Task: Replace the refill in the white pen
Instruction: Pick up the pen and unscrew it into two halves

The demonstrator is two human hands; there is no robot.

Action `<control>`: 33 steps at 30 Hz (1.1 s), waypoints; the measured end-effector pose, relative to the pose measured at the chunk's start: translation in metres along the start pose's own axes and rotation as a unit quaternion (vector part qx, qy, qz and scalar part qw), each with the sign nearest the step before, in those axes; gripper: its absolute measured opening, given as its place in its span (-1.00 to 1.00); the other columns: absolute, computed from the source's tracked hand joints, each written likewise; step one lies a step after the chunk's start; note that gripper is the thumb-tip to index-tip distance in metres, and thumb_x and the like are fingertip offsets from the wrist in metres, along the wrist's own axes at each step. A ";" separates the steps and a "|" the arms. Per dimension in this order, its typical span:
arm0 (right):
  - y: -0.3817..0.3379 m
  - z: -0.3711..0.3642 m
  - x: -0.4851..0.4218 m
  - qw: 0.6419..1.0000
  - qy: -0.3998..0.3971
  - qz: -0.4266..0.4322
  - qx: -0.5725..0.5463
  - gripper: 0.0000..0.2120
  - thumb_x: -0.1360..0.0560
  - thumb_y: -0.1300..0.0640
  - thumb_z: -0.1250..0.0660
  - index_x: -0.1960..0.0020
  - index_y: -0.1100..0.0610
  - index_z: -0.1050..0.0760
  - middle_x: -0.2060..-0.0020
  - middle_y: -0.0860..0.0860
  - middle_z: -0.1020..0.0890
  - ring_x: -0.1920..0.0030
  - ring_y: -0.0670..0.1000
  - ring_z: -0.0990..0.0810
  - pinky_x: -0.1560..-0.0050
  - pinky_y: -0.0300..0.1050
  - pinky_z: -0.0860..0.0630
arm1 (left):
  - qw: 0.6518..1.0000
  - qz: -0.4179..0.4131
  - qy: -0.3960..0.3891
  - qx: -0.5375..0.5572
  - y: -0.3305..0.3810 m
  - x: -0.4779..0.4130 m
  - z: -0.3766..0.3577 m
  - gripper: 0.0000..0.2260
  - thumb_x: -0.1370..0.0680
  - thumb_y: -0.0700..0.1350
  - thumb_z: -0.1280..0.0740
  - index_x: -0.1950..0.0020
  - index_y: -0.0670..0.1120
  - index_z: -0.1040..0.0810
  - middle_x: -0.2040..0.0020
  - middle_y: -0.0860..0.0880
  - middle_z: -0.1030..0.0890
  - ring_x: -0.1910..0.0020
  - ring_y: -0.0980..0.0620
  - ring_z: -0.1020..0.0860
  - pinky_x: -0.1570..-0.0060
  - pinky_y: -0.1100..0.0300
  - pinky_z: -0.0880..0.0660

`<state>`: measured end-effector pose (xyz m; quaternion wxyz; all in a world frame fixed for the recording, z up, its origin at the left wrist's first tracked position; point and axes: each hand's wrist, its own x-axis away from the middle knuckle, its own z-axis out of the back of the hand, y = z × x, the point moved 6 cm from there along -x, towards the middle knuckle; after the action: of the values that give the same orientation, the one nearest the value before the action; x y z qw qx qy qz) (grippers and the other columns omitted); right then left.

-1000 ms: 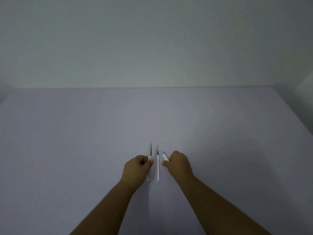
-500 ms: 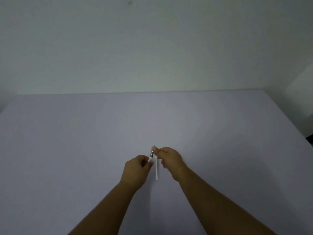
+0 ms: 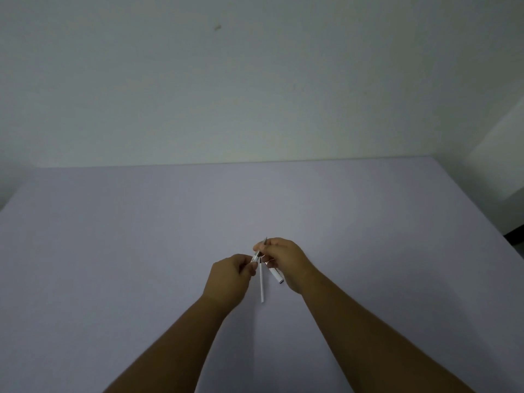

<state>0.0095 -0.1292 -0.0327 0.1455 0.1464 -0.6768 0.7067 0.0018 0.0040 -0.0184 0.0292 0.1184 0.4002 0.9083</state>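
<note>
dim room, plain pale wall, lavender table, dark gap at right

Dim, flat light all over, grey and underexposed. The table is brightest around its middle and darkens toward the left and right edges. The hands cast only faint, soft shadows. No glare. The wall looks grainy; wide-angle bending shows at the far corners.

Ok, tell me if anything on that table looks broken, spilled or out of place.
Nothing stands out. The left hand and right hand hold the pen front; a cap piece sits under the right palm, and the white refill lies straight on the table.
</note>
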 end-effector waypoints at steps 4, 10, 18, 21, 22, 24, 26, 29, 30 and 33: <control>-0.003 0.008 -0.003 0.999 0.031 0.004 0.038 -0.82 -0.44 0.00 -0.39 0.29 0.05 -0.58 0.35 -0.03 -0.59 0.29 -0.06 -0.53 0.17 -0.15 -0.50 | 1.000 -0.011 0.004 -0.017 0.005 -0.001 0.002 -0.80 -0.57 -0.07 -0.23 0.08 -0.12 -0.62 0.19 -0.10 -0.68 0.20 -0.05 -0.61 0.29 0.35 -0.41; -0.003 0.012 -0.004 1.000 0.004 -0.017 -0.003 -0.91 -0.42 0.07 -0.42 0.25 0.04 -0.61 0.30 0.01 -0.63 0.27 -0.04 -0.55 0.15 -0.17 -0.54 | 0.999 -0.020 0.017 -0.044 0.010 -0.002 0.002 -0.80 -0.57 -0.07 -0.24 0.07 -0.13 -0.61 0.34 0.05 -0.53 0.42 0.17 -0.43 0.42 0.37 -0.28; -0.007 0.015 0.000 0.998 -0.009 -0.032 -0.052 -0.96 -0.43 0.17 -0.41 0.20 0.08 -0.61 0.23 0.08 -0.61 0.20 0.00 -0.52 0.16 -0.20 -0.54 | 0.997 -0.034 0.021 -0.063 0.019 -0.001 0.000 -0.79 -0.57 -0.05 -0.24 0.03 -0.13 -0.60 0.28 0.01 -0.55 0.42 0.17 -0.40 0.41 0.38 -0.27; -0.006 0.017 0.000 0.999 0.024 -0.038 -0.018 -0.92 -0.40 0.13 -0.45 0.24 0.11 -0.60 0.32 0.05 -0.57 0.28 -0.02 -0.50 0.18 -0.18 -0.53 | 0.997 -0.037 0.018 -0.067 0.021 -0.001 0.001 -0.79 -0.57 -0.04 -0.24 0.01 -0.13 -0.60 0.26 0.02 -0.56 0.40 0.17 -0.42 0.40 0.39 -0.27; -0.008 0.016 0.001 0.999 0.016 -0.032 -0.030 -0.94 -0.41 0.19 -0.43 0.23 0.10 -0.60 0.31 0.06 -0.58 0.27 -0.01 -0.50 0.17 -0.18 -0.53 | 0.997 -0.036 0.020 -0.067 0.021 0.000 0.001 -0.79 -0.57 -0.04 -0.24 0.01 -0.13 -0.60 0.26 0.02 -0.56 0.41 0.18 -0.41 0.40 0.39 -0.27; -0.010 0.013 0.000 0.998 -0.009 -0.018 -0.060 -0.88 -0.43 0.29 -0.38 0.20 0.09 -0.61 0.23 0.10 -0.61 0.22 0.02 -0.52 0.16 -0.19 -0.53 | 0.997 -0.032 0.023 -0.067 0.021 0.001 0.002 -0.78 -0.57 -0.04 -0.23 0.01 -0.13 -0.60 0.24 0.00 -0.58 0.40 0.17 -0.42 0.40 0.40 -0.28; -0.011 0.013 0.002 0.999 0.001 -0.021 -0.048 -0.93 -0.42 0.22 -0.41 0.19 0.07 -0.62 0.19 0.10 -0.62 0.17 0.03 -0.54 0.11 -0.16 -0.54 | 0.997 -0.031 0.024 -0.068 0.021 0.001 0.004 -0.78 -0.57 -0.04 -0.23 0.00 -0.13 -0.60 0.23 0.00 -0.59 0.39 0.17 -0.43 0.39 0.40 -0.28; -0.009 0.017 0.003 0.998 0.048 -0.033 0.004 -0.90 -0.38 0.06 -0.46 0.23 0.08 -0.61 0.28 0.04 -0.61 0.23 0.00 -0.53 0.03 -0.06 -0.56 | 0.997 -0.036 0.023 -0.069 0.022 0.004 0.005 -0.78 -0.57 -0.04 -0.23 0.00 -0.13 -0.60 0.26 0.02 -0.56 0.40 0.17 -0.42 0.40 0.39 -0.29; -0.009 0.017 0.003 0.999 0.044 -0.032 0.004 -0.93 -0.40 0.10 -0.45 0.23 0.08 -0.61 0.28 0.05 -0.61 0.24 0.00 -0.53 0.03 -0.06 -0.56 | 0.997 -0.036 0.023 -0.070 0.023 0.004 0.005 -0.78 -0.57 -0.04 -0.23 0.00 -0.13 -0.60 0.26 0.02 -0.55 0.41 0.17 -0.41 0.40 0.39 -0.28; -0.012 0.014 0.004 0.999 0.011 -0.017 -0.039 -0.91 -0.43 0.25 -0.39 0.17 0.09 -0.62 0.23 0.07 -0.63 0.23 -0.02 -0.54 0.13 -0.18 -0.55 | 0.996 -0.030 0.025 -0.078 0.022 0.005 0.005 -0.78 -0.57 -0.04 -0.23 0.00 -0.14 -0.60 0.26 0.01 -0.54 0.42 0.17 -0.40 0.41 0.39 -0.26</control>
<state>0.0108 -0.1423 -0.0194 0.1709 0.1445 -0.6996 0.6786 -0.0009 -0.0065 0.0017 0.0551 0.0808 0.3322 0.9381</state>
